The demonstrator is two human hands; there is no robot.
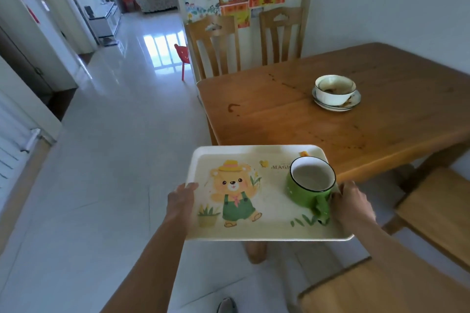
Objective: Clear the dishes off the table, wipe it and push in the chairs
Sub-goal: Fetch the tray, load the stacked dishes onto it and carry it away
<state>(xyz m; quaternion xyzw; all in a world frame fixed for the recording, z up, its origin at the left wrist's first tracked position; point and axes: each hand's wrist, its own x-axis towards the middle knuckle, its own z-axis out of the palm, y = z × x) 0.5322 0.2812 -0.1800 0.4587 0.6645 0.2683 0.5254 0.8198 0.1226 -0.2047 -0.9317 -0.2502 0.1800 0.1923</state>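
Note:
I hold a cream tray [254, 155] printed with a cartoon bear just off the near corner of the wooden table [330, 119]. My left hand [180, 201] grips the tray's left edge and my right hand [353, 203] grips its right edge. A green mug [309, 185] with a white inside stands on the tray's right side, its handle toward my right hand. On the table a dirty white bowl [334, 89] sits on stacked plates [352, 103]. Brown stains and crumbs mark the tabletop.
Two wooden chairs [216, 46] stand at the table's far end against a wall of posters. Two more wooden seats [432, 206] are pulled out at my right. A small red chair [183, 56] stands on the glossy tiled floor, with the hallway at my left.

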